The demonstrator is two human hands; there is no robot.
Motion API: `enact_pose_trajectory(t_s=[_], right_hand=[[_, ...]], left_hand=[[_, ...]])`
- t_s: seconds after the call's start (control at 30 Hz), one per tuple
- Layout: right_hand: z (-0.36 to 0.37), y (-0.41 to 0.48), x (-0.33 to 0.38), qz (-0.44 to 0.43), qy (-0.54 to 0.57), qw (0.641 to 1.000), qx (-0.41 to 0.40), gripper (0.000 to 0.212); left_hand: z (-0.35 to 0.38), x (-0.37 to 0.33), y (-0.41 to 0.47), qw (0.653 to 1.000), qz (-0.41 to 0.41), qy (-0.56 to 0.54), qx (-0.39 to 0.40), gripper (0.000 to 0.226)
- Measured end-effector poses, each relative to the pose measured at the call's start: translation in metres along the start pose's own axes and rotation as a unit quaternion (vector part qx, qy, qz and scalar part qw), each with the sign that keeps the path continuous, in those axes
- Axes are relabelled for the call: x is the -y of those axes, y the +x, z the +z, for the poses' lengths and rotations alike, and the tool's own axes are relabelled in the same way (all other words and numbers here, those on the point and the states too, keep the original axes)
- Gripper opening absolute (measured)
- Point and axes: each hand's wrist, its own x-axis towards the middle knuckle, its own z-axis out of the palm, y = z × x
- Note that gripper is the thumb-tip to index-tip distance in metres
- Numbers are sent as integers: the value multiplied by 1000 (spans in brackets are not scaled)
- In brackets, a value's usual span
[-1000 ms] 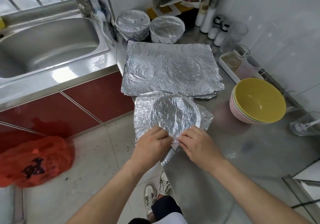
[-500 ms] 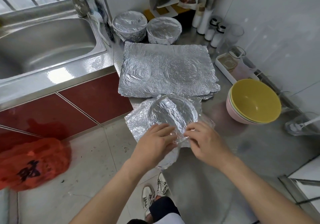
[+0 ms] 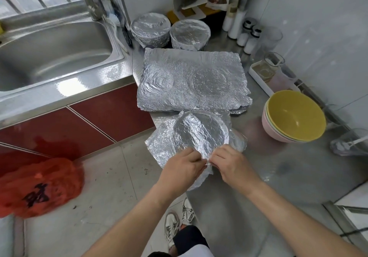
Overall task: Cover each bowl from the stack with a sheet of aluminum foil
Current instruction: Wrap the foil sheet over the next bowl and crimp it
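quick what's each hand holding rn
Left hand: closed, pinching the near edge of the foil sheet.
Right hand: closed, pinching the same edge right beside it.

foil sheet (image 3: 196, 135): crinkled, shiny metal | counter (image 3: 278, 177): brushed steel | bowls (image 3: 294, 115): matt

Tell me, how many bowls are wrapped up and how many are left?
Two round foil-covered bowls stand done at the back by the sink. Left hand and right hand pinch a crinkled foil sheet over a third bowl at its near edge. The stack of yellow and pink bowls is uncovered; flat silver foil sheets wait behind.
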Motion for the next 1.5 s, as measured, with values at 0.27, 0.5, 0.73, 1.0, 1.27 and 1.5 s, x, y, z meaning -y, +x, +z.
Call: enact_pose_trajectory(t_s=[0.27,0.5,0.73,1.0,1.27,1.5], right_hand=[[-31,-10,-12,29,15,998,47,16],[-24,-9,0,4,36,999,39,13],[-9,-14,5,-9,-32,999,34,24],[-12,-32,10,-12,-65,997,30,26],[-22,-35,3,16,-37,998,38,31],[-28,-39,9,32,31,999,23,6]], left_hand=[[14,-29,10,999,-27,-33,12,18],[-13,-8,-1,992,-73,-99,13,34],[-11,-6,-8,995,-33,-87,33,27],[-4,-18,-7,997,46,-55,23,26],[-13,-15,-9,995,-5,-89,49,26],[-11,-12,-14,996,0,-73,56,29]])
